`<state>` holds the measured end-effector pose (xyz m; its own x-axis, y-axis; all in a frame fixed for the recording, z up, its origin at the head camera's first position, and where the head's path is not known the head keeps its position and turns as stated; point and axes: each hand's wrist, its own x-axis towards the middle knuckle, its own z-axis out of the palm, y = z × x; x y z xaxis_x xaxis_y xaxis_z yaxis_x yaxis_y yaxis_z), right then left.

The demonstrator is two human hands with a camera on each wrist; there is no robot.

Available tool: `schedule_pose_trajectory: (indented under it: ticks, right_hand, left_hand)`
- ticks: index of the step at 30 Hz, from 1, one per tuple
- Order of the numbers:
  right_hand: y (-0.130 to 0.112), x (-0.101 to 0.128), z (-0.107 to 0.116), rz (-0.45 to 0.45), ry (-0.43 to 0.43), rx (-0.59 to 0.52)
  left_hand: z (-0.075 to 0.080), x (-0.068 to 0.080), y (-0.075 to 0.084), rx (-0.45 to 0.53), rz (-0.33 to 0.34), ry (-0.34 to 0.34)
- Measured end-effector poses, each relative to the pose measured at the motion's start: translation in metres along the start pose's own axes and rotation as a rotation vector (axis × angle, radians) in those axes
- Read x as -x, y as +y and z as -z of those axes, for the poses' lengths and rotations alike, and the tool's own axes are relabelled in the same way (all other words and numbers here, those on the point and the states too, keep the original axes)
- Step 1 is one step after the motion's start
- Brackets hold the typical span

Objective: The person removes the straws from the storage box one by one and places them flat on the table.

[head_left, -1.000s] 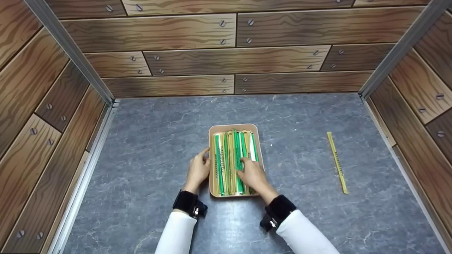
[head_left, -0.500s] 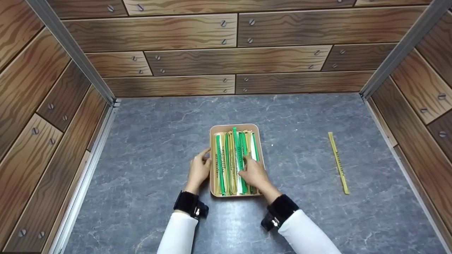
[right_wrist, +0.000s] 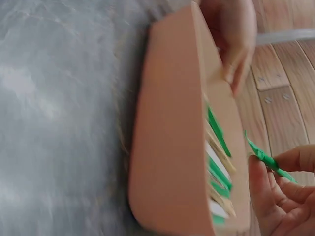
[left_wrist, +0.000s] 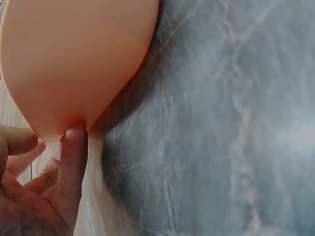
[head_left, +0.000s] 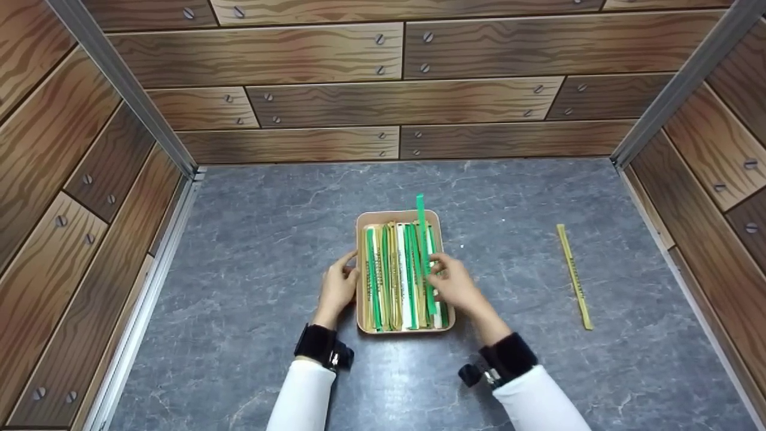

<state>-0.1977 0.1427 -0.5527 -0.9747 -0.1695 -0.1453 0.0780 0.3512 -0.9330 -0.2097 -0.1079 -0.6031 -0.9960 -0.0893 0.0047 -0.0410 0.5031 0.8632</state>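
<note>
A tan rectangular tray point(head_left: 361, 239) in the head view holds several long, thin wrapped straws, green, yellow and white. My right hand point(head_left: 455, 284) pinches one green wrapped straw point(head_left: 421, 222) between thumb and fingers, lifted over the tray's right part. The right wrist view has this green straw point(right_wrist: 268, 160) raised beside the rim, level above the others. My left hand point(head_left: 338, 287) touches the tray's left side. In the left wrist view, a thumb and fingers point(left_wrist: 74, 157) rest against the outer wall point(left_wrist: 78, 59).
A single yellow wrapped straw point(head_left: 574, 276) lies on the grey marbled table point(head_left: 508, 371) at the right. Wood-patterned walls point(head_left: 323, 102) stand at the back and both sides, with metal posts point(head_left: 670, 90) at the corners.
My right hand has drawn the green wrapped straw up out of the row and shifted it to the right. The left hand stays at the tray's side.
</note>
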Motion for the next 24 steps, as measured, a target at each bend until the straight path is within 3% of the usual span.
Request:
schedule_pose_trajectory:
  ticks: [8,10,13,18,24]
  right_hand:
    - [0.013,0.012,0.055,0.000,0.120,0.028]
    - [0.020,0.014,0.068,-0.004,0.148,0.082]
    - [0.031,0.017,0.087,-0.028,0.180,0.251]
    - [0.050,0.027,0.117,-0.162,0.193,0.559]
    - [0.062,0.038,0.149,-0.362,0.205,0.676]
  left_hand:
    - [0.000,-0.001,0.001,0.027,0.001,-0.011]
    - [0.000,-0.001,0.001,0.029,-0.007,-0.006]
    - [-0.001,-0.001,0.000,0.030,-0.017,-0.001]
    - [-0.001,0.001,0.000,0.018,-0.022,0.001]
    - [0.000,0.001,0.001,0.013,-0.035,0.014]
